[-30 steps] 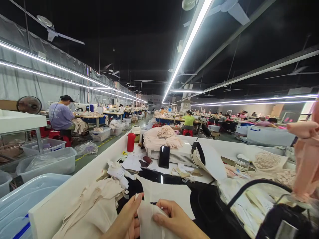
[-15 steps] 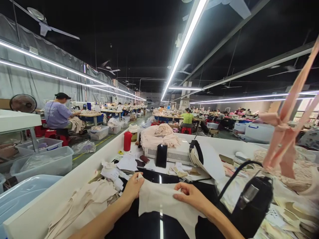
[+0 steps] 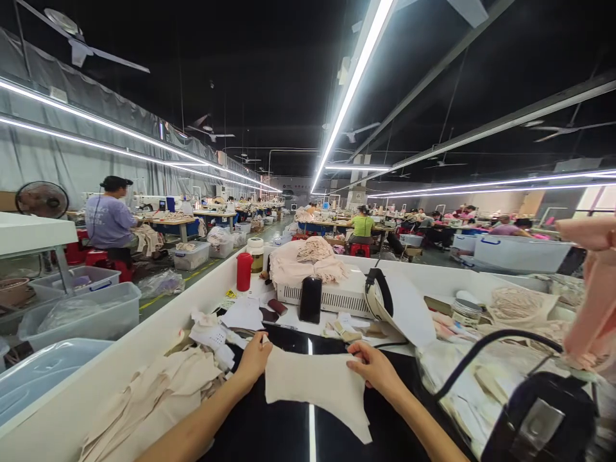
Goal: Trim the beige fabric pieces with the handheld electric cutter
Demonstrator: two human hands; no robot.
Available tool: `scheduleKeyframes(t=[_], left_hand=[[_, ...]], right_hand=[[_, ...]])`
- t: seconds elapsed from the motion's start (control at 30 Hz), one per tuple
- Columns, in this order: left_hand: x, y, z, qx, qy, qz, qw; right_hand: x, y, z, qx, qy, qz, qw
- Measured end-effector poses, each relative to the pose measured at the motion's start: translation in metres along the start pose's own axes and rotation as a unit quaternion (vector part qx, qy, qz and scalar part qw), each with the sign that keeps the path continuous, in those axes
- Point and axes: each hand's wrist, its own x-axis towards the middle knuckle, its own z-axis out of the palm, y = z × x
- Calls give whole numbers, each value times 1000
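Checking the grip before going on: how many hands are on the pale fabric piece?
2. On the pale fabric piece, the left hand holds the upper left corner, the right hand the upper right corner; it lies on the black mat. None hidden.

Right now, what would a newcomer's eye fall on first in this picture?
At the bottom centre, the left hand and the right hand hold a cream fabric piece spread over a black surface. Overhead, a long bright light strip runs toward the far wall. A red bottle stands upright farther back, to the left.
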Motion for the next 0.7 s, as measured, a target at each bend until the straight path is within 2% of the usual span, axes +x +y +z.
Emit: scheduleKeyframes(t=[0.1,0.23,0.4,0.53,0.7], left_hand=[[7,-5,3,14,2,4,1000],[10,-6,6,30,10,22,999],[5,-1,2,84,19,82,993],[-8,7,-7,158,28,150,976],[-40,18,-13,264,-1,231,936]], right_hand=[[2,-2,1,-47,18,-8,999],[1,-6,3,-114,56,-56,990],[-7,-10,9,-211,91,-110,967],[-17,-20,15,-278,104,-148,943],[-29,-33,30,-315,71,-194,927]])
